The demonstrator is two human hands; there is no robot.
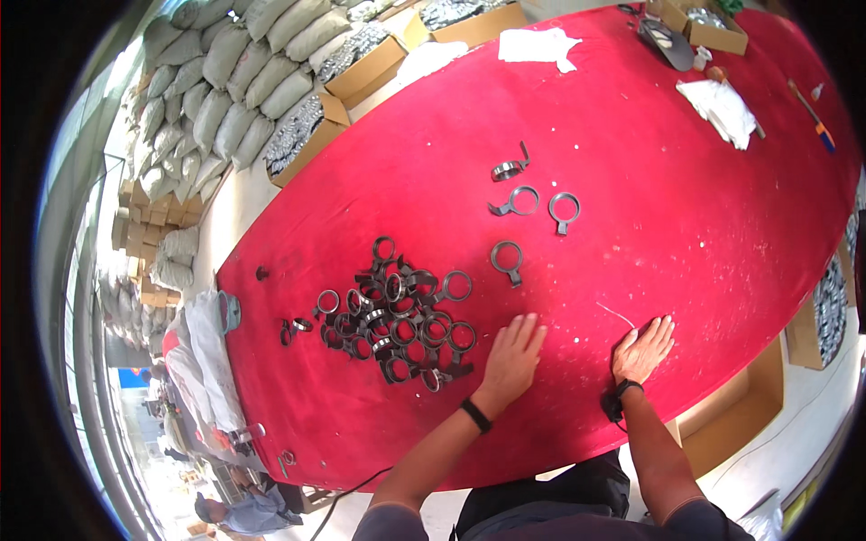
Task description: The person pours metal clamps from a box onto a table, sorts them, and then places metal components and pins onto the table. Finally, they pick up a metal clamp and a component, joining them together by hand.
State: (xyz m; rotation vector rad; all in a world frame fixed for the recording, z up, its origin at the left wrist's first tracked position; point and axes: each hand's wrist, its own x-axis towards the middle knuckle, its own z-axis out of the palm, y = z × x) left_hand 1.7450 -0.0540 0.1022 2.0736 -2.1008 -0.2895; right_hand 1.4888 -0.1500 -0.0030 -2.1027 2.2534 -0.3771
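My left hand [511, 359] lies flat on the red cloth, fingers stretched out and holding nothing. Just to its left spreads a heap of dark metal ring clamps [397, 316], each a round band with a short tab. Farther right, my right hand [642, 350] also rests flat on the cloth with its fingers extended, near a thin pale strand [615, 315]. Beyond my left hand lies a single ring clamp [507, 259]. Farther out are another ring clamp [565, 209] and two more beside it, all apart from the heap.
The red-covered table [433, 189] fills the middle. White cloths [720, 110], a dark cap [666, 45] and a cardboard box [713, 32] sit at its far right. Open boxes of metal parts [302, 135] and stacked sacks [225, 59] stand beyond. An open carton [735, 410] is below the right edge.
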